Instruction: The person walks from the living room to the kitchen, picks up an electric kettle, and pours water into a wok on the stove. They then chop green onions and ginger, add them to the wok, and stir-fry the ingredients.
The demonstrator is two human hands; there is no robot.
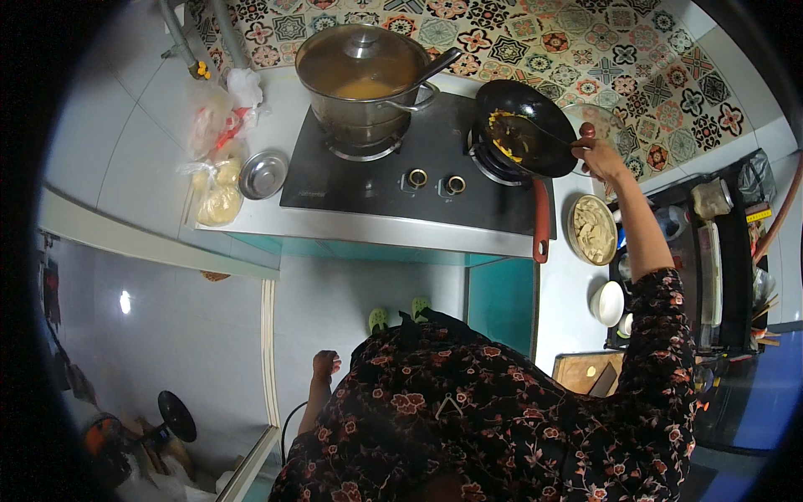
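My right hand [599, 158] grips the handle of a cooking spatula. Its thin shaft reaches down into a black wok [524, 94], and the blade lies among yellow food pieces [507, 150] that look like egg. The wok rests on the right burner, and its red handle [541, 219] points towards me. A dark red knob [587, 130] shows beside my fingers; whether it belongs to the spatula or to the clear glass lid [611, 119] behind, I cannot tell. Low at my side hangs my left hand [325, 365], fingers curled, with nothing visible in it.
A lidded steel pot [351, 119] stands on the left burner of the gas hob [370, 188]. Left of it are a steel bowl [263, 174] and bagged dough-like lumps [219, 204]. To the right are a bowl of pale slices [593, 229], a white bowl [607, 304] and a cutting board [571, 370].
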